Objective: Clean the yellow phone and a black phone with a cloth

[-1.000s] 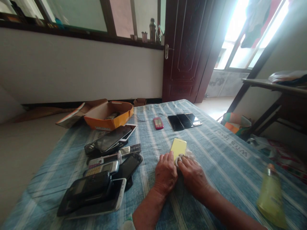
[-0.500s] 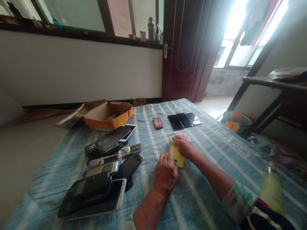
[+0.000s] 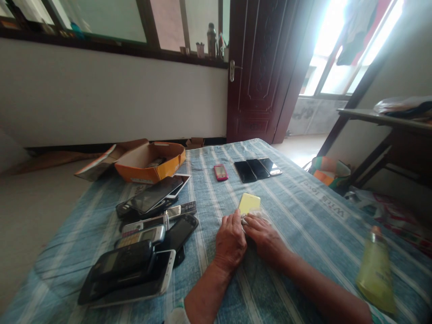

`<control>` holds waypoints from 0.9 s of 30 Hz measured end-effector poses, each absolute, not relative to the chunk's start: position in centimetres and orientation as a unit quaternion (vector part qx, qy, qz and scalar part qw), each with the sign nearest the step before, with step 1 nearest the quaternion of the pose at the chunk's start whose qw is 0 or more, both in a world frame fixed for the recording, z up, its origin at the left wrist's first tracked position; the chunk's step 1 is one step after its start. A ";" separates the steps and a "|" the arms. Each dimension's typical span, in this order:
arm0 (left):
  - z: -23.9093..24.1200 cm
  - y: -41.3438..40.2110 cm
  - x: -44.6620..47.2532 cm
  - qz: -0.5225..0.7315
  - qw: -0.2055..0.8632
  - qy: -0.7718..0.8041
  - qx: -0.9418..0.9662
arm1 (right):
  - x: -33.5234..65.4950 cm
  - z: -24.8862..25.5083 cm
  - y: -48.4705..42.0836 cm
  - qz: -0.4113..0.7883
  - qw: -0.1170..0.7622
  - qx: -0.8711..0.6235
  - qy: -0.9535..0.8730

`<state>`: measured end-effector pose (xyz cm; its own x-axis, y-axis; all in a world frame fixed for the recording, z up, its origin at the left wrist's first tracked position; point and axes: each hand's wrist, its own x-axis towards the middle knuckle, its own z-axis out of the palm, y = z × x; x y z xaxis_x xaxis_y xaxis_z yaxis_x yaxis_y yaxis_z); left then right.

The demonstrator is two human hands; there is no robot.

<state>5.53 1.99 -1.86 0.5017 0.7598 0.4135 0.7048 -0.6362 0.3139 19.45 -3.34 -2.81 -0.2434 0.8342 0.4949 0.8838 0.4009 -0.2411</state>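
Note:
A yellow phone [image 3: 249,203] lies flat on the blue striped cloth [image 3: 303,211] in front of me. My left hand [image 3: 230,240] rests on its near left edge, fingers curled down and holding it in place. My right hand [image 3: 265,236] is closed on a small white wipe [image 3: 254,217] pressed against the near end of the phone.
A pile of old phones [image 3: 145,243] lies at my left. Beyond it sits an open orange box [image 3: 151,159]. A small red phone [image 3: 220,172] and three dark phones [image 3: 258,168] lie farther back. A bottle of yellow liquid [image 3: 376,270] stands at the right.
My right hand, which had reached to the far end of the yellow phone half a second ago, has drawn back with the wipe to the near end. My left hand stayed put.

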 end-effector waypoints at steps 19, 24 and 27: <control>-2.3 2.3 5.4 0.276 0.033 0.428 0.860 | 19.2 -2.6 -3.3 -0.020 0.310 -0.508 -0.804; -2.8 2.4 5.3 0.306 0.003 0.408 0.860 | 19.7 -2.0 -3.5 -0.013 0.307 -0.466 -0.829; -2.8 2.5 5.4 0.332 -0.008 0.396 0.856 | 20.1 -1.7 -3.8 -0.006 0.305 -0.446 -0.841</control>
<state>5.41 2.49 -2.84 0.4651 0.6725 0.5757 0.6838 -0.6859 0.2489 20.09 -3.78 -1.74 -0.4152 0.7470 0.5192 0.7542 0.6018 -0.2627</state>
